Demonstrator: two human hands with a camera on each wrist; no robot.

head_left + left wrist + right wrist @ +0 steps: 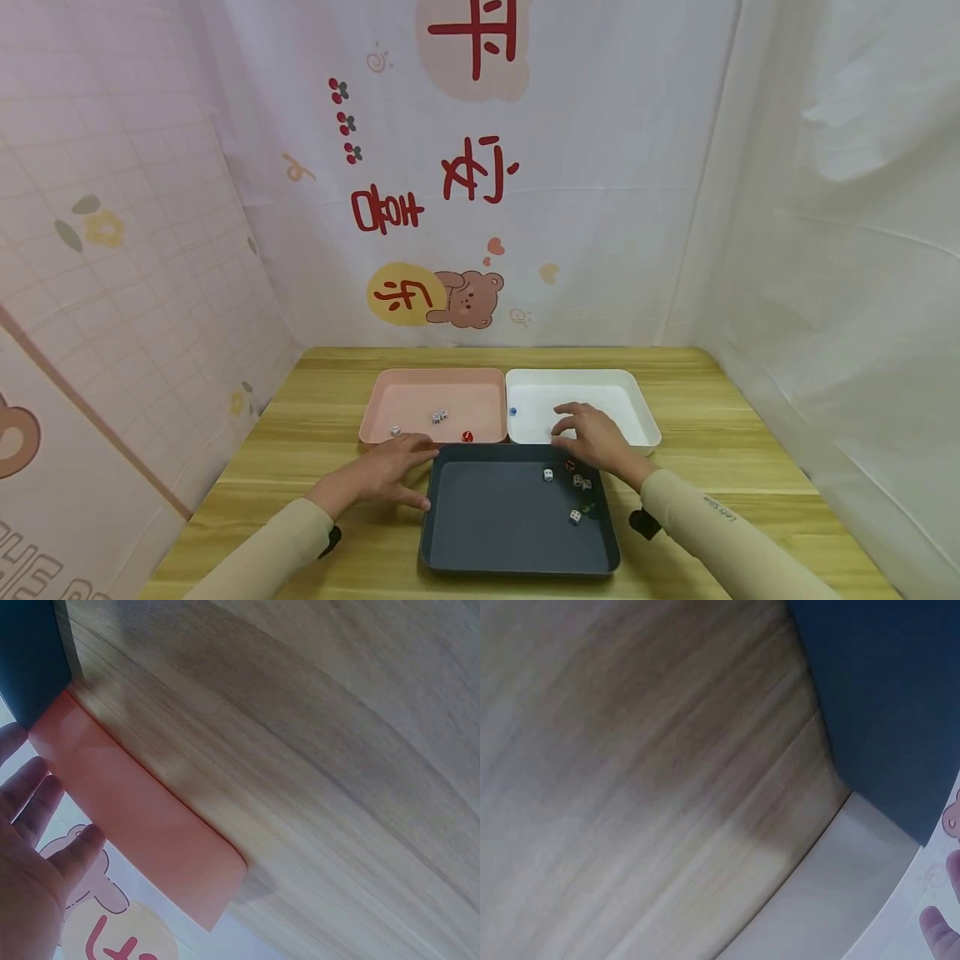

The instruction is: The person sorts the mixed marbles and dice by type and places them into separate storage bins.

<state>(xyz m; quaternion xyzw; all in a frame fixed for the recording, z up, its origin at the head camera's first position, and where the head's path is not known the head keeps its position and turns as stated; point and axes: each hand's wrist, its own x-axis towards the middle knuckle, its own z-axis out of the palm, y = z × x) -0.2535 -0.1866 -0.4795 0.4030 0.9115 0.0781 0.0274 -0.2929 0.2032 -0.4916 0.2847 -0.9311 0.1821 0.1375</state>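
Presently, right hand [596,435]: released, its fingers bent a little and parted from the thumb, nothing visibly held; it hovers across the near right part of the white tray [637,400] and the far right corner of the dark tray [495,517]. Whether it touches either rim I cannot tell.
Left hand [386,473]: released, fingers spread, beside the dark tray's far left corner and over the near edge of the pink tray [408,392]; contact is unclear.
Dice in the dark tray: grouped at the right, a white die [548,475] far and leftmost, a spotted die [575,517] nearer, a light pair [582,482] close to the right wall, a dark red die [570,465] by the far wall, something dark green [588,509] too small to make out.
Reach: this group lies just on the near side of the right hand, which is much nearer than the left; the dark tray's long axis appears to run left to right.
Pink tray dice: a side-by-side pair, one white at left, a red die [467,436] at right.
White tray: a blue piece [513,412] by its left wall.
Counter [697,500]: wood-grained, under all three trays.
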